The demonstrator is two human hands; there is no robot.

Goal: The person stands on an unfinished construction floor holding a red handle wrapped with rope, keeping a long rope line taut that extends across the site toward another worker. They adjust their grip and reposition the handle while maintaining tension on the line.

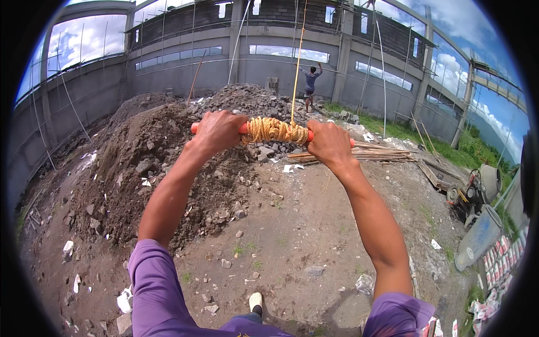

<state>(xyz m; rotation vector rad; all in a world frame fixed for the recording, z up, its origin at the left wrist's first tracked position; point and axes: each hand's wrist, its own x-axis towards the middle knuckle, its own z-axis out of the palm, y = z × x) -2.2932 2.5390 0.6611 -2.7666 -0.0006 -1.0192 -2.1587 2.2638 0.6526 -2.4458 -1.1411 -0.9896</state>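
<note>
Both my arms reach forward, gripping an orange-red rod (243, 128) held level in front of me. My left hand (219, 130) wraps around the rod near its left end. Near the other end, my right hand (331, 144) closes around it, with a short tip poking out beyond. Between the hands, a thick bundle of yellow-orange rope (272, 130) is wound on the rod. From the bundle a taut rope line (297, 67) runs upward and out past the top edge.
A mound of dirt and rubble (140, 157) rises ahead and left. Wooden planks (382, 154) lie right of centre. A person (310, 83) stands by the far grey wall (185, 70) with arms raised. At right are a concrete mixer (489, 182), a blue-grey drum (478, 237) and stacked bags (502, 261).
</note>
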